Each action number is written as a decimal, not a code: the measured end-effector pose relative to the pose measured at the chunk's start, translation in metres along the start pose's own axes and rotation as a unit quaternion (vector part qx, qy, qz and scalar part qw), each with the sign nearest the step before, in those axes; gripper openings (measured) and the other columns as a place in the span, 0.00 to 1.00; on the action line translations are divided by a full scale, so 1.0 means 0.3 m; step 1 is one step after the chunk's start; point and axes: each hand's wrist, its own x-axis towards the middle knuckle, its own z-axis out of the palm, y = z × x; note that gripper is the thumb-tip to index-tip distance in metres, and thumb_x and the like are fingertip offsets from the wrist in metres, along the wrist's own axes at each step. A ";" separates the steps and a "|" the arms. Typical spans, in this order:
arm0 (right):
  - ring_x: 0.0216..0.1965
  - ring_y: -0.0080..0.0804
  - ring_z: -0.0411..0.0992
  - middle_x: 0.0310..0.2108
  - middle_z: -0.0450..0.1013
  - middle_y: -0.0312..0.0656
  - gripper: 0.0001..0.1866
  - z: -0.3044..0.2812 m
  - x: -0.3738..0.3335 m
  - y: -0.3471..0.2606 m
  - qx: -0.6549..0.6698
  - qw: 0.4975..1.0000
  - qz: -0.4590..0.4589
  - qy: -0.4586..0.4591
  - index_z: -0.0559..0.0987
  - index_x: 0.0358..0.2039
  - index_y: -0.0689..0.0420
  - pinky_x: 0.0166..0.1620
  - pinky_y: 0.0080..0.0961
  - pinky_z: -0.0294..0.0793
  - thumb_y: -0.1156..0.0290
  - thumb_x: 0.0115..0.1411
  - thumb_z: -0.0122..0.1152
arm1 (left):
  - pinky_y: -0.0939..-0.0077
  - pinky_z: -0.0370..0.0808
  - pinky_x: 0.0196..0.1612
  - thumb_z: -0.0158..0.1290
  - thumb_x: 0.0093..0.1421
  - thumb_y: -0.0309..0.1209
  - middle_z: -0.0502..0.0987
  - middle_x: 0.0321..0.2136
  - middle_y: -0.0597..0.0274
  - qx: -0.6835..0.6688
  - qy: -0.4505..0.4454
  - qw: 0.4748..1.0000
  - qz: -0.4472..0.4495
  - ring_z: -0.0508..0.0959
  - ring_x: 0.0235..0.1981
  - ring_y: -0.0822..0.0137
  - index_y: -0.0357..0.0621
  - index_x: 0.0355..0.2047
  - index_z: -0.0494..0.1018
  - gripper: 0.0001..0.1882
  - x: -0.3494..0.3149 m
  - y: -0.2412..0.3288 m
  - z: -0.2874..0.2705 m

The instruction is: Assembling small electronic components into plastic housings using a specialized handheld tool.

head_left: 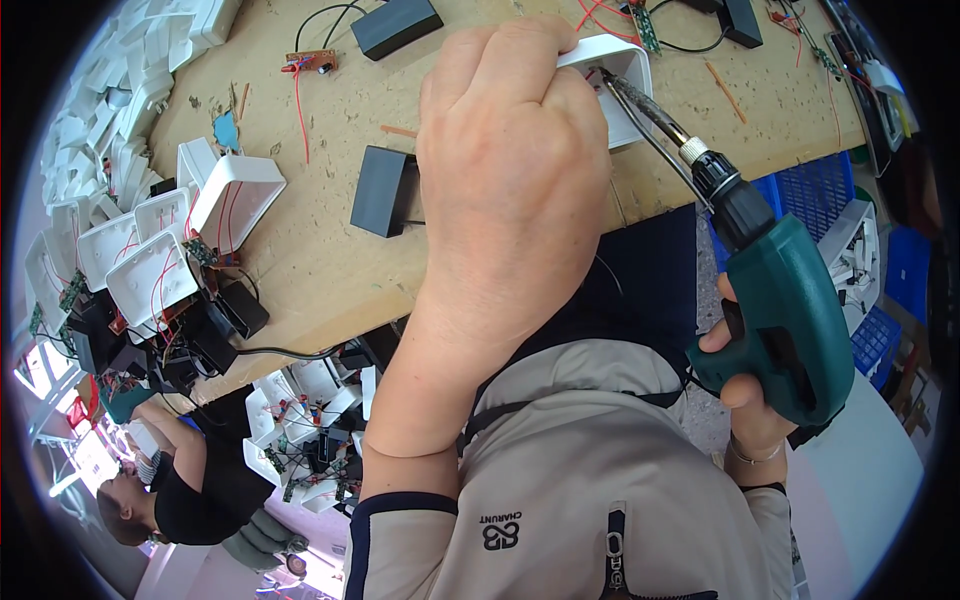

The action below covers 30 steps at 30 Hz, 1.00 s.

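My right hand [752,408] is wrapped round the handle of a green pistol-shaped soldering gun [785,300]. The gun's metal tip and the thin tube beside it reach into a white plastic case [632,68] at the table's near edge. My left hand [515,140] is closed on this case from its left side; its fingertips are mostly hidden behind the knuckles. A bit of red wire shows inside the case close to the tip. Left of my left hand lies a black box [382,190]. Beyond the case, a green circuit board [645,25] with red wires touches the far rim area.
White cases with red wires [150,270] are heaped at the left, before a pile of white shells [105,110]. A small board [310,62] and a black box [397,27] lie farther back. Blue baskets [815,195] stand at the right. Another person [190,480] sits lower left.
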 end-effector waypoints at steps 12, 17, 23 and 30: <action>0.30 0.25 0.69 0.44 0.66 0.52 0.45 0.008 -0.017 0.009 0.022 0.999 -0.011 0.024 0.59 0.50 0.66 0.32 0.17 0.69 0.49 0.37 0.63 | 0.69 0.64 0.33 0.47 0.38 0.20 0.69 0.31 0.54 -0.009 -0.005 1.000 -0.001 0.67 0.30 0.58 0.33 0.18 0.65 0.04 -0.008 -0.009 0.002; 0.30 0.25 0.69 0.44 0.66 0.51 0.46 -0.001 -0.027 0.024 0.030 0.999 -0.018 0.015 0.60 0.49 0.67 0.32 0.17 0.69 0.46 0.37 0.63 | 0.67 0.65 0.34 0.48 0.38 0.21 0.68 0.33 0.51 -0.033 -0.024 0.999 -0.018 0.67 0.30 0.56 0.33 0.24 0.66 0.09 -0.019 -0.022 -0.002; 0.30 0.25 0.70 0.43 0.67 0.50 0.45 -0.023 -0.059 0.044 0.019 0.999 -0.032 0.009 0.62 0.48 0.68 0.30 0.17 0.70 0.45 0.38 0.63 | 0.66 0.65 0.34 0.49 0.38 0.22 0.67 0.34 0.49 -0.046 -0.039 0.997 -0.040 0.67 0.31 0.55 0.33 0.28 0.65 0.13 -0.028 -0.029 -0.005; 0.28 0.24 0.70 0.42 0.67 0.48 0.44 0.002 -0.056 0.012 0.077 0.995 -0.023 0.060 0.63 0.47 0.67 0.28 0.17 0.70 0.43 0.39 0.61 | 0.65 0.65 0.35 0.50 0.38 0.22 0.66 0.36 0.47 -0.059 -0.056 0.995 -0.065 0.67 0.31 0.53 0.33 0.32 0.65 0.16 -0.028 -0.033 -0.012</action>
